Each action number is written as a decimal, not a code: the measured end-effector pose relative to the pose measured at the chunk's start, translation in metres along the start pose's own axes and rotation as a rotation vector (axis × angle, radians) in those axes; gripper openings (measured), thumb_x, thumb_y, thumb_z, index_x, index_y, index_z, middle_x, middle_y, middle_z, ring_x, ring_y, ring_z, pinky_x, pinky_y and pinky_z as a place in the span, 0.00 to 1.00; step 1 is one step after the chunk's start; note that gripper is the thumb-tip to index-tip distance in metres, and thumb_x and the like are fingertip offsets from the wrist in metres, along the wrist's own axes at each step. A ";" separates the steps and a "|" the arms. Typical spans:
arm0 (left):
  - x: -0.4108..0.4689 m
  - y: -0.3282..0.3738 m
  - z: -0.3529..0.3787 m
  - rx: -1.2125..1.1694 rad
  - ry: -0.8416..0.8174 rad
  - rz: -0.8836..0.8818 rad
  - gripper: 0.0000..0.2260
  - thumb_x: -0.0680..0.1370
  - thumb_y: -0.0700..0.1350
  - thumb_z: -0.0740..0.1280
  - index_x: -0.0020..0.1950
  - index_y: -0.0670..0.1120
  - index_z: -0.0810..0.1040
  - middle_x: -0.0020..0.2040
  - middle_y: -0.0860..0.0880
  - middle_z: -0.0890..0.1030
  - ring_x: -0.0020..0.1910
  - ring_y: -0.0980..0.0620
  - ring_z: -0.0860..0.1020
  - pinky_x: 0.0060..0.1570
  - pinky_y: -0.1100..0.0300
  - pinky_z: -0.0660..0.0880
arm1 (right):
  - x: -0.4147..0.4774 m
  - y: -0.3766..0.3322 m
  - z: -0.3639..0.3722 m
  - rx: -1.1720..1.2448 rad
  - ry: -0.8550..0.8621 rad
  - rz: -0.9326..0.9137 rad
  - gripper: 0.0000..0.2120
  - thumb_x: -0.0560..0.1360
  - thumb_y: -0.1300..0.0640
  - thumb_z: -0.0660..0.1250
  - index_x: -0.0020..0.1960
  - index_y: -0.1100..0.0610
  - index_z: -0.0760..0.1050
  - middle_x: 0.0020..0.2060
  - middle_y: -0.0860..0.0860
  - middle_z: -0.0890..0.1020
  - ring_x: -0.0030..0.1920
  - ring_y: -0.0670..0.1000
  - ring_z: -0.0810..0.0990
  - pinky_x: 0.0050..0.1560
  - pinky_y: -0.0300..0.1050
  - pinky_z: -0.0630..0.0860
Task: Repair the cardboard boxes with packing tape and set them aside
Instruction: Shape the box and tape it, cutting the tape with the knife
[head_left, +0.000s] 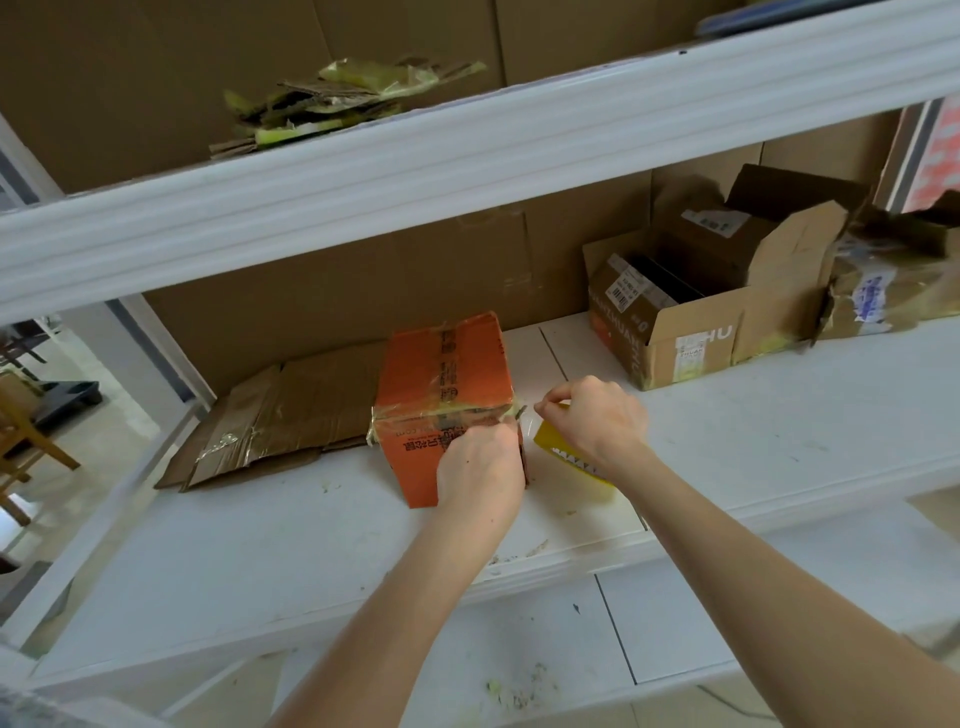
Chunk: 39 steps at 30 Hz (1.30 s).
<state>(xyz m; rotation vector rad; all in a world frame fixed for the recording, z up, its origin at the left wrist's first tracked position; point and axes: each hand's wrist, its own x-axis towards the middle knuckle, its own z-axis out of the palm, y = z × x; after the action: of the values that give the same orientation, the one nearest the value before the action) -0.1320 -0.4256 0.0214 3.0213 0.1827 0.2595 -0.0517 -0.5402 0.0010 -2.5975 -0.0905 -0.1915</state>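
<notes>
Head view | orange box (447, 384) is standing mid-shelf (260, 545), back from the front edge | left hand (480, 470) is covering its lower corner, pinching clear tape (527, 415), fingertips hidden | right hand (592, 421) is gripping a mostly covered yellow tape dispenser (569, 462) just beside the box

Orange box (447, 374), left hand (480, 475), right hand (592, 423) gripping tape (528, 415)
</notes>
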 end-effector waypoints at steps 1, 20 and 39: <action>0.002 0.000 0.002 0.005 -0.007 0.003 0.20 0.76 0.32 0.56 0.63 0.47 0.75 0.52 0.43 0.80 0.52 0.42 0.78 0.40 0.55 0.68 | 0.000 -0.001 0.001 -0.001 0.005 0.000 0.13 0.78 0.41 0.61 0.53 0.42 0.82 0.47 0.49 0.83 0.44 0.54 0.78 0.38 0.42 0.69; -0.002 -0.028 0.015 -0.533 0.363 0.072 0.14 0.81 0.41 0.57 0.64 0.49 0.74 0.43 0.51 0.81 0.39 0.51 0.78 0.35 0.58 0.70 | 0.014 0.034 -0.005 0.812 0.146 0.185 0.07 0.74 0.48 0.68 0.37 0.41 0.79 0.39 0.39 0.81 0.45 0.47 0.79 0.46 0.46 0.78; -0.014 -0.235 0.086 -0.054 -0.014 -0.521 0.19 0.79 0.40 0.61 0.71 0.46 0.69 0.59 0.42 0.71 0.56 0.43 0.71 0.55 0.49 0.72 | 0.016 0.007 0.026 0.690 0.187 0.188 0.07 0.75 0.50 0.67 0.38 0.41 0.78 0.42 0.41 0.81 0.45 0.48 0.78 0.45 0.45 0.77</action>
<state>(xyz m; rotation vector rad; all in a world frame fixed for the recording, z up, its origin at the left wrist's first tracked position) -0.1569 -0.2031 -0.0914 2.7897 0.9203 0.1880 -0.0322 -0.5325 -0.0227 -1.8787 0.1338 -0.2768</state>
